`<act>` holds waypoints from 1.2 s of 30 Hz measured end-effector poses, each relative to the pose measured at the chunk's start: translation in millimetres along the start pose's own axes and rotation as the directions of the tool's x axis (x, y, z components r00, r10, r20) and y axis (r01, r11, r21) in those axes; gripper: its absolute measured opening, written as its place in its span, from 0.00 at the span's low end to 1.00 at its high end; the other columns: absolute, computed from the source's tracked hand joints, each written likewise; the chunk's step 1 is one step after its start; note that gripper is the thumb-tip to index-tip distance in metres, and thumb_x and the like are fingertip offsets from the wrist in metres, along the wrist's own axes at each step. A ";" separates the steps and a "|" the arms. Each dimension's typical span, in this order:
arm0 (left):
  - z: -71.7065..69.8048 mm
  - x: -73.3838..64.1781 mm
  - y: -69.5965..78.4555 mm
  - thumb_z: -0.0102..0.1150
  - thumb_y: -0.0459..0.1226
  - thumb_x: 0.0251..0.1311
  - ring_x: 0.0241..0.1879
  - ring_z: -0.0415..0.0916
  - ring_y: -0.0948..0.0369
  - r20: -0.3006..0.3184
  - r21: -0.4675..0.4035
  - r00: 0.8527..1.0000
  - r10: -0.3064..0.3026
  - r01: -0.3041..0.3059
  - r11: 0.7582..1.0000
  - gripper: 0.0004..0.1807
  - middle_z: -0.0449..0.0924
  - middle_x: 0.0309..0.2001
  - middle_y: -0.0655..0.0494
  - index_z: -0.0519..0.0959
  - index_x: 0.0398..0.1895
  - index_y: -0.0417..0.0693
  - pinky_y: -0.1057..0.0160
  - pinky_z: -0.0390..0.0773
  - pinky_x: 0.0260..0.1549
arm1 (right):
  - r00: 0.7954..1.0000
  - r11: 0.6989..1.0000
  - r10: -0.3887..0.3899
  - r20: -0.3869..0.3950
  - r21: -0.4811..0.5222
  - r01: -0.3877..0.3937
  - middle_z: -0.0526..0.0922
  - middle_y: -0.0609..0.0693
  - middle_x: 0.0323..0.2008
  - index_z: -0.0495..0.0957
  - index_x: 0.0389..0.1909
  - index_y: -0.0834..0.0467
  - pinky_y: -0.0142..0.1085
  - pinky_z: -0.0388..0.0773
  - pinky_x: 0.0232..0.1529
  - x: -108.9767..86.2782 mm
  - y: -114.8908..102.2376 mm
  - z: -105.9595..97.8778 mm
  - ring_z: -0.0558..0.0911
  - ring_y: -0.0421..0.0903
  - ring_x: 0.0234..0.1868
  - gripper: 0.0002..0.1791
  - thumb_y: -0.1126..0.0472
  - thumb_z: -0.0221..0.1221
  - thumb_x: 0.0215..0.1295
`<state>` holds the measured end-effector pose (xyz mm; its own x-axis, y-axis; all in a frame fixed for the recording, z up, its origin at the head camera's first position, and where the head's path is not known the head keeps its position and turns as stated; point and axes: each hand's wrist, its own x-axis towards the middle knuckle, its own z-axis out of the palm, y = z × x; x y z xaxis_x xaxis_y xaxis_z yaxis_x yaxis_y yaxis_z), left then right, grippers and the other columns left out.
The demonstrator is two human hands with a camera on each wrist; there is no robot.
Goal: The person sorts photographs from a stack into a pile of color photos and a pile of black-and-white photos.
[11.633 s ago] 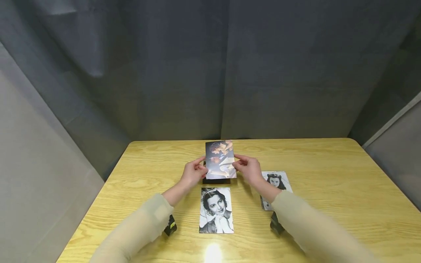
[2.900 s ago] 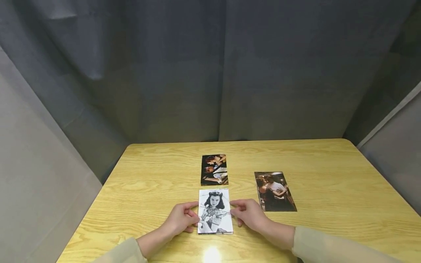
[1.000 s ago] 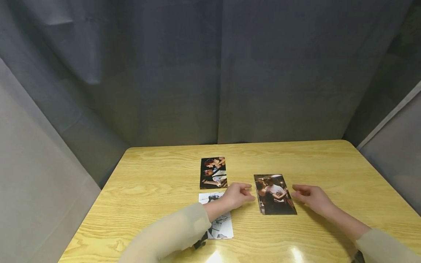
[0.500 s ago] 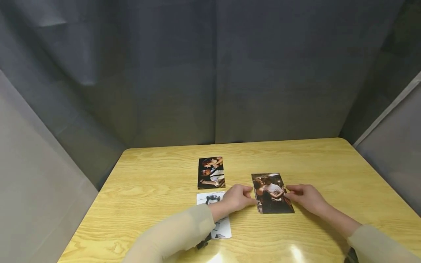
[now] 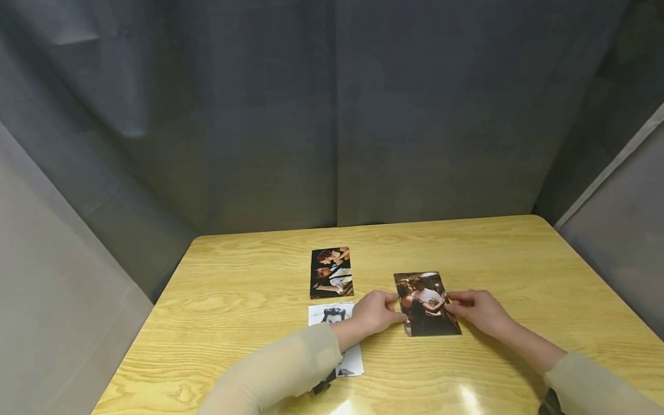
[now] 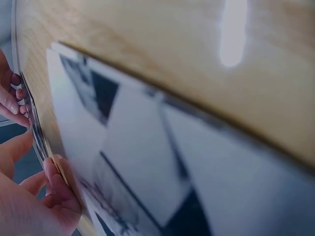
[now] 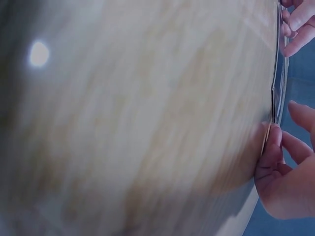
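A colour photo card (image 5: 427, 305) of a dancing couple lies on the right part of the table. My left hand (image 5: 373, 314) pinches its left edge with thumb and fingers. At its right edge my right hand (image 5: 481, 313) does the same. The edge of another card shows under its lower left. Below my left forearm is a black-and-white photo card (image 5: 353, 362), partly hidden by the sleeve; it looms large in the left wrist view. Behind it lies a dark colour photo card (image 5: 332, 274) turned sideways.
The wooden table (image 5: 233, 300) ends at a dark curtain (image 5: 270, 144) behind. Grey panels (image 5: 52, 276) stand at the left and right sides. Lamp glare shows on the table's near part.
Earlier the black-and-white card went from the right to the front middle, and the couple card appeared at right. Both hands then moved over to that card and closed in on its side edges.
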<state>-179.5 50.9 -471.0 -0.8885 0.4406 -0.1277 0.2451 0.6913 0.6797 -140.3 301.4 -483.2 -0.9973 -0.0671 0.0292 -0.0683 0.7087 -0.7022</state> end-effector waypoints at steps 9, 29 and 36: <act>-1.8 -0.2 0.3 0.70 0.45 0.55 0.19 0.65 0.67 0.004 -0.037 1.000 -0.006 0.006 0.999 0.28 0.74 0.22 0.68 0.79 0.60 0.50 0.68 0.64 0.21 | 1.000 0.999 0.002 0.018 0.046 -0.003 0.82 0.67 0.44 0.78 0.51 0.75 0.44 0.79 0.40 -1.2 -0.9 0.6 0.81 0.61 0.45 0.22 0.61 0.63 0.64; 5.1 1.6 4.7 0.70 0.40 0.56 0.21 0.68 0.70 -0.061 -0.110 0.998 -0.029 0.022 0.994 0.23 0.79 0.24 0.69 0.82 0.55 0.45 0.70 0.68 0.25 | 0.997 0.988 0.072 -0.009 0.136 -0.070 0.81 0.69 0.46 0.76 0.52 0.77 0.29 0.77 0.35 -3.2 -6.2 0.4 0.80 0.60 0.47 0.21 0.64 0.63 0.64; 8.1 3.8 4.4 0.70 0.37 0.55 0.20 0.68 0.70 -0.084 -0.132 0.995 -0.053 0.041 0.990 0.26 0.78 0.22 0.68 0.79 0.59 0.46 0.70 0.67 0.23 | 0.997 0.980 0.069 -0.025 0.187 -0.064 0.85 0.62 0.36 0.77 0.50 0.77 0.30 0.77 0.32 -1.8 -2.4 3.2 0.82 0.48 0.37 0.20 0.68 0.65 0.61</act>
<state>-178.7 60.3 -474.4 -0.9297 0.3539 -0.1023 0.1547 0.6271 0.7634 -138.3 297.6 -483.9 -1.0000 -0.0004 -0.0020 0.0015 0.5674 -0.8235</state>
